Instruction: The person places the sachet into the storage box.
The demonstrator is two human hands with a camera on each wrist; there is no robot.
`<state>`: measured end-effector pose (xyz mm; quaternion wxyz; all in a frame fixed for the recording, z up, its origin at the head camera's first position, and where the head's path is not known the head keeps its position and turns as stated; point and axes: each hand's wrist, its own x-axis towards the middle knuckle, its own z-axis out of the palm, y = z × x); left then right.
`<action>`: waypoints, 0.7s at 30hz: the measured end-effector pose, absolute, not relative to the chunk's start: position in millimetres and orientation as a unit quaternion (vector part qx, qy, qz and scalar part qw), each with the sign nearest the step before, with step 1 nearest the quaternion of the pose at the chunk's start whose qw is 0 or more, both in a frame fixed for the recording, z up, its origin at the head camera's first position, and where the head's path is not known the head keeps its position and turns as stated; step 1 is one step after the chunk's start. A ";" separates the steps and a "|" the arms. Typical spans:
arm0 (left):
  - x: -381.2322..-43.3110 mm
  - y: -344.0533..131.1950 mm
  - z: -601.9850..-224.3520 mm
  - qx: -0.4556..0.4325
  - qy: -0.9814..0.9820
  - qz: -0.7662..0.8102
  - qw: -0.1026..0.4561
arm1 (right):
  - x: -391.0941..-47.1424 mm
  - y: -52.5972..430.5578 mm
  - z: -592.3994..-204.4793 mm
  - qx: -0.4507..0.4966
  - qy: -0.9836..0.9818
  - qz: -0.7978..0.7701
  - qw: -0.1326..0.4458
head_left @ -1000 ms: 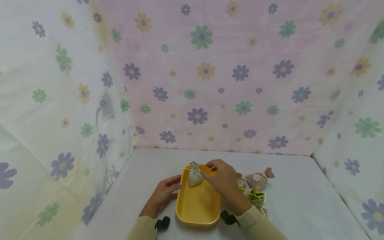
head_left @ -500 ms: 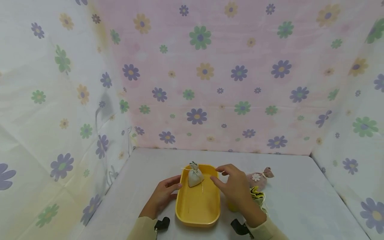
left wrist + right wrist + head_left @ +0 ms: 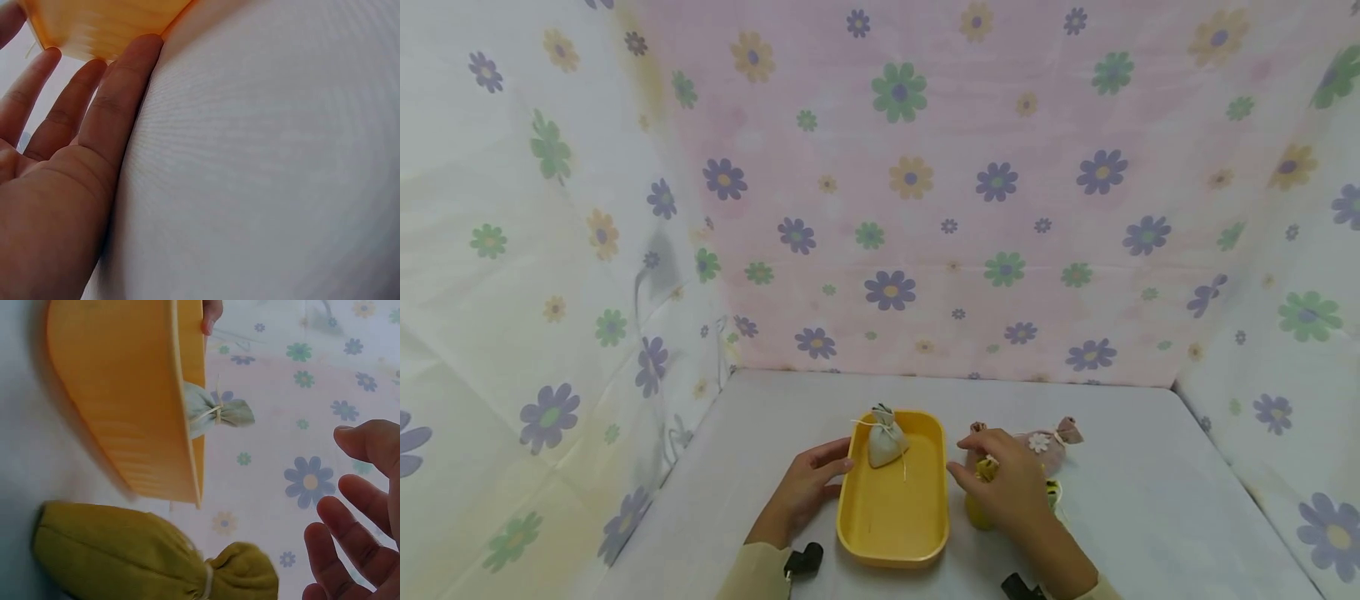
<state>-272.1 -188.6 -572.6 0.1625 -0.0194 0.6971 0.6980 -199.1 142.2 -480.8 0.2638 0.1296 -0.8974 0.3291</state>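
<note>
My left hand point(image 3: 808, 483) holds the left side of a yellow plastic tray point(image 3: 891, 533), thumb at the rim and fingertips against the outer wall point(image 3: 100, 28). Inside the tray, at its far left, a pale drawstring pouch point(image 3: 887, 446) stands with its neck tied by a cream cord. My right hand point(image 3: 1011, 479) hovers just right of the tray with fingers spread and nothing between them. Below it is a mustard-green pouch point(image 3: 119, 550), partly hidden by the hand in the head view.
A pink pouch with a white flower point(image 3: 1051, 450) lies beyond the right hand. A brownish-pink pouch point(image 3: 975, 454) and a green one with a yellow-edged opening point(image 3: 1054, 490) are partly covered by that hand. Flower-print cloth point(image 3: 887, 225) encloses the white table point(image 3: 1165, 500).
My right hand has let go of the pale pouch in the tray and moved right, over the pouches beside it. The left hand has stayed at the tray.
</note>
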 end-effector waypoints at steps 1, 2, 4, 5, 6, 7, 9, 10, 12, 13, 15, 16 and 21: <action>-272.5 -188.8 -572.8 -0.018 0.697 0.698 0.162 | -197.7 144.7 -482.1 0.127 -0.898 0.329 0.264; -272.7 -188.9 -572.8 -0.017 0.696 0.699 0.163 | -196.2 147.2 -483.4 0.126 -0.897 0.331 0.264; -273.3 -189.3 -573.1 -0.015 0.697 0.698 0.162 | -193.7 151.7 -485.7 0.126 -0.896 0.331 0.270; -273.6 -189.4 -572.9 -0.016 0.696 0.699 0.162 | -192.9 153.7 -486.7 0.127 -0.896 0.327 0.274; -273.8 -189.5 -572.5 -0.017 0.697 0.699 0.163 | -192.2 155.3 -487.1 0.130 -0.894 0.326 0.277; -273.9 -189.7 -572.3 -0.018 0.697 0.699 0.162 | -191.6 156.8 -487.9 0.132 -0.894 0.324 0.280; -273.7 -189.7 -572.2 -0.019 0.698 0.697 0.160 | -190.2 159.5 -488.8 0.140 -0.893 0.318 0.286; -273.7 -189.6 -571.9 -0.023 0.697 0.699 0.161 | -189.4 160.8 -489.2 0.143 -0.894 0.312 0.288; -273.4 -189.1 -572.0 -0.025 0.695 0.700 0.162 | -187.6 163.4 -490.1 0.148 -0.896 0.303 0.290; -273.1 -188.8 -571.8 -0.026 0.694 0.701 0.162 | -186.3 165.0 -490.7 0.148 -0.897 0.298 0.292; -272.9 -188.2 -571.9 -0.026 0.693 0.702 0.162 | -183.8 168.5 -491.8 0.146 -0.897 0.292 0.300; -272.9 -187.9 -572.1 -0.025 0.693 0.702 0.162 | -182.9 170.4 -492.4 0.144 -0.896 0.291 0.303; -273.0 -187.7 -571.8 -0.025 0.695 0.700 0.161 | -179.2 180.9 -495.8 0.135 -0.888 0.300 0.321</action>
